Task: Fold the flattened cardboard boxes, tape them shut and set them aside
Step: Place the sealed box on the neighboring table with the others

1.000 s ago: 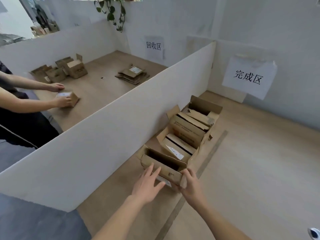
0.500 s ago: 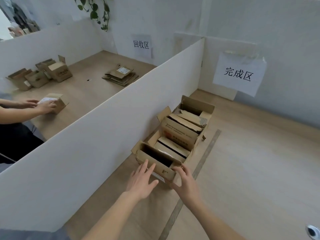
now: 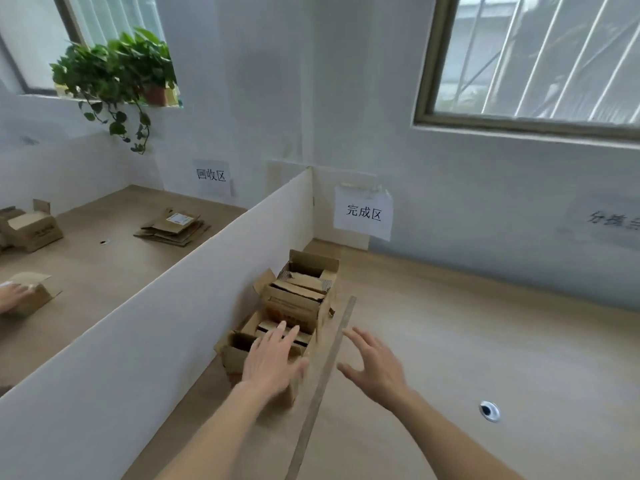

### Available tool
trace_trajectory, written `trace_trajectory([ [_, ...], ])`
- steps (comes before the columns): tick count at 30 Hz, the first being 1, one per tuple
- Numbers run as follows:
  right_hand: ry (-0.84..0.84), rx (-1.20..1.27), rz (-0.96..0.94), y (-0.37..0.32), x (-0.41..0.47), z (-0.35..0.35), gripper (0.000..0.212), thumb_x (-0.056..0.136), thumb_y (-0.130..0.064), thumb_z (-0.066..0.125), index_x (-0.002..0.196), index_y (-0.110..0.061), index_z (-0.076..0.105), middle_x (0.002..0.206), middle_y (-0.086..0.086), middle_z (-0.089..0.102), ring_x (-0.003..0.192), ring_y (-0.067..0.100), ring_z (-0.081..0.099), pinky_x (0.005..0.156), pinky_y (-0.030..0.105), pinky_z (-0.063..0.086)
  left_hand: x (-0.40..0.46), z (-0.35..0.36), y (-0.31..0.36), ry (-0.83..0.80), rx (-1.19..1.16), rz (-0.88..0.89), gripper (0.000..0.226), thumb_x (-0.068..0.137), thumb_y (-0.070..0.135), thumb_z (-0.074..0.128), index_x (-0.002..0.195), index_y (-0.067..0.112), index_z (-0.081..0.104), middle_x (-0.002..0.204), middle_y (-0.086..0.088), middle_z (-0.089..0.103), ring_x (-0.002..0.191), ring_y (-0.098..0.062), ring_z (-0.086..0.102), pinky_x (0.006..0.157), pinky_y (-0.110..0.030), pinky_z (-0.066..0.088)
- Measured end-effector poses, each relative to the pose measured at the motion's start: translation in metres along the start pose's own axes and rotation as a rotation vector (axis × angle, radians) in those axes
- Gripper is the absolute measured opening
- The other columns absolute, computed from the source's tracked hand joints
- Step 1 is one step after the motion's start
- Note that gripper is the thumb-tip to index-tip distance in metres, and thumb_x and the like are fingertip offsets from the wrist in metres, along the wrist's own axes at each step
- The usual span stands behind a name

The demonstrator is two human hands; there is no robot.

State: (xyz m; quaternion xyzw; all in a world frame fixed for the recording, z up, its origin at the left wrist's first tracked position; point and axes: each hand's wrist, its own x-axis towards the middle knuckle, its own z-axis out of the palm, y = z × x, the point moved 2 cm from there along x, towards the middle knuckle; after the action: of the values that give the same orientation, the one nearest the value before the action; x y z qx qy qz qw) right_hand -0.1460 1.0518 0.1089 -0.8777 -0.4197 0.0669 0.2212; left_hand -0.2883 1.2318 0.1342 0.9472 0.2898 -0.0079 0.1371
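With the left hand (image 3: 273, 363) flat on the nearest small brown cardboard box (image 3: 242, 358) beside the white divider board (image 3: 166, 327), and the right hand (image 3: 374, 367) spread empty, a gentle nudge would have aligned it.

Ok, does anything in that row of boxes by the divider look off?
Yes. The boxes along the white divider are not taped: flaps stand open and torn, ragged edges show on the far ones. The left hand rests on the nearest box; the right hand hovers open.

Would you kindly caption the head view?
Left hand resting on nearest cardboard box, right hand open beside it.
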Motion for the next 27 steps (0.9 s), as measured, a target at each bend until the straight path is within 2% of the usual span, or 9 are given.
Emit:
trace_trajectory([
  [5, 0.1, -0.125, 0.161, 0.019, -0.08, -0.112, 0.076, 0.09, -0.067, 0.052, 0.156, -0.04, 0.025, 0.165, -0.01, 0.023, 0.15, 0.017, 0.026, 0.122, 0.036, 0.022, -0.035, -0.04, 0.099, 0.076, 0.01, 0.213, 0.079, 0.094, 0.064, 0.051, 0.159, 0.032, 0.019, 0.167, 0.001, 0.017, 0.153, -0.019, 0.016, 0.124, -0.043, 0.019],
  [14, 0.319, -0.262, 0.403, 0.064, -0.254, -0.306, 0.076, 0.091, -0.065, 0.053, 0.157, -0.041, 0.023, 0.167, -0.012, 0.017, 0.154, 0.01, 0.011, 0.125, 0.034, 0.01, -0.116, -0.105, 0.315, 0.143, -0.076, 0.571, 0.078, 0.095, 0.063, 0.051, 0.159, 0.03, 0.02, 0.167, -0.001, 0.014, 0.153, -0.017, 0.015, 0.123, -0.037, 0.017],
  [21, 0.471, -0.369, 0.556, 0.117, -0.425, -0.433, 0.073, 0.093, -0.063, 0.051, 0.157, -0.035, 0.028, 0.165, -0.006, 0.024, 0.153, 0.012, 0.017, 0.125, 0.037, 0.015, -0.227, -0.13, 0.509, 0.186, -0.08, 0.813, 0.079, 0.095, 0.062, 0.051, 0.159, 0.028, 0.02, 0.167, -0.002, 0.018, 0.152, -0.019, 0.02, 0.123, -0.036, 0.018],
  [27, 0.518, -0.424, 0.714, 0.198, -0.594, -0.51, 0.072, 0.094, -0.064, 0.051, 0.156, -0.033, 0.031, 0.164, -0.004, 0.028, 0.151, 0.014, 0.023, 0.123, 0.038, 0.017, -0.335, -0.103, 0.671, 0.156, -0.136, 0.945, 0.078, 0.096, 0.061, 0.052, 0.159, 0.027, 0.021, 0.166, -0.003, 0.019, 0.151, -0.02, 0.022, 0.121, -0.035, 0.021],
])
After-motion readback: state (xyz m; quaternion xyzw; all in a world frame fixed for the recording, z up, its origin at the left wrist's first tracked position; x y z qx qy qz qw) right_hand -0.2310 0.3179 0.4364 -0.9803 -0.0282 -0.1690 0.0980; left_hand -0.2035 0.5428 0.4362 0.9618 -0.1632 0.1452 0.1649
